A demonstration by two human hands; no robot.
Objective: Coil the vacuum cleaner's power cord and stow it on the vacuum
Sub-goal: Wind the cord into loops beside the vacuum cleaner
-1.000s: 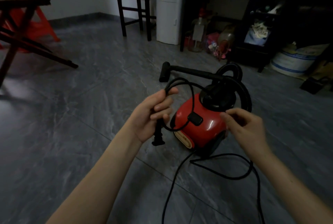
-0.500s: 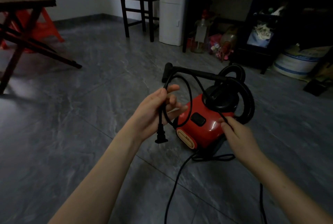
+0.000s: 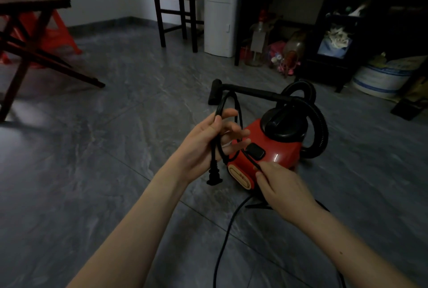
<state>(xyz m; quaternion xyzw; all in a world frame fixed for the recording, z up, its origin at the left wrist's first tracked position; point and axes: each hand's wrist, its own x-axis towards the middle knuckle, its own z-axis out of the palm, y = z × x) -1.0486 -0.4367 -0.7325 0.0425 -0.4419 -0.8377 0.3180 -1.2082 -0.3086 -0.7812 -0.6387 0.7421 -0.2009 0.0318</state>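
Observation:
A small red vacuum cleaner [image 3: 281, 152] with a black top and a ribbed black hose [image 3: 320, 123] stands on the grey tiled floor. Its black power cord [image 3: 225, 236] trails across the floor toward me. My left hand [image 3: 208, 146] holds a loop of the cord, thumb pressed on it, fingers spread; the plug [image 3: 214, 175] hangs below the palm. My right hand [image 3: 281, 187] pinches the cord just in front of the vacuum, lower than the left hand. The rigid black wand and nozzle [image 3: 216, 94] lie behind the loop.
A folding wooden table [image 3: 34, 39] and an orange stool [image 3: 55, 37] stand at the left. At the back are a dark wooden chair [image 3: 176, 9], a white appliance [image 3: 220, 9], bottles and clutter [image 3: 278, 53], and a white tub [image 3: 382, 79].
My right hand has drawn the cord down and leftward toward the left hand. The left hand's fingers have spread while it keeps the loop. The slack cord on the floor has shortened.

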